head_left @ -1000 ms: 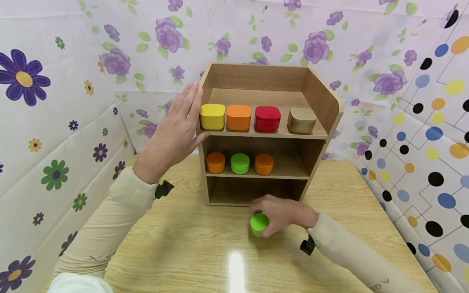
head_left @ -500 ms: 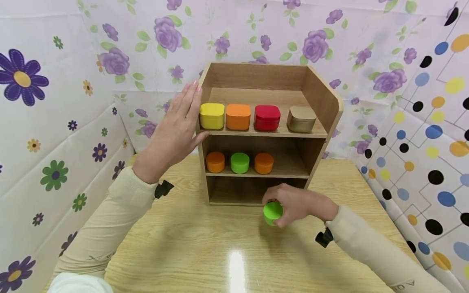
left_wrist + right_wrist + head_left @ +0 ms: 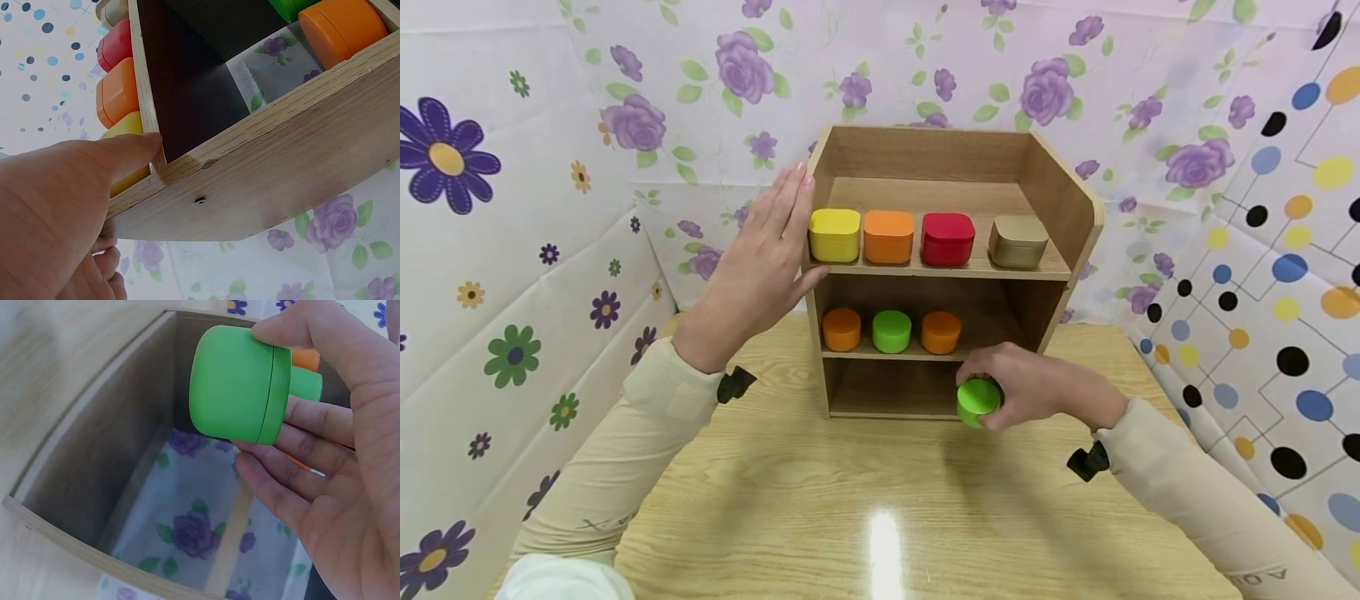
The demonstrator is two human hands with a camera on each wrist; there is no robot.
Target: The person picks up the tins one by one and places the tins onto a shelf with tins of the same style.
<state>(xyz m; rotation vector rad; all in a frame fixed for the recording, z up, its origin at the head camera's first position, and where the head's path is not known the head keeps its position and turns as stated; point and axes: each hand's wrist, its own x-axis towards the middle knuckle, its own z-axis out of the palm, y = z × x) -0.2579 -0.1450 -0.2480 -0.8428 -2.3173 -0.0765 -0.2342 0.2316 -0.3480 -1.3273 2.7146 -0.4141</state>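
Observation:
My right hand [image 3: 1026, 387] grips a round green lidded container [image 3: 978, 402] between thumb and fingers, in front of the lower part of a wooden shelf unit [image 3: 1052, 325]. In the right wrist view the green container [image 3: 237, 387] is tilted on its side before the open compartments. My left hand [image 3: 758, 258] lies with straight fingers along the unit's left side, its thumb at the front edge of the top shelf. In the left wrist view that thumb [image 3: 134, 153] touches the wooden edge beside a yellow box [image 3: 128, 125]. On the middle shelf stand two orange round containers [image 3: 841, 330] and a green one [image 3: 891, 332].
Along the top shelf sit a yellow box [image 3: 835, 236], an orange box [image 3: 888, 237], a red box [image 3: 947, 240] and a tan box [image 3: 1017, 242]. The unit stands on a wood-grain table [image 3: 790, 500]. Patterned cloth walls [image 3: 700, 100] close in the back and both sides.
My right hand has carried the green container up and to the right, from low over the table toward the right end of the shelf unit. The left hand has stayed in place.

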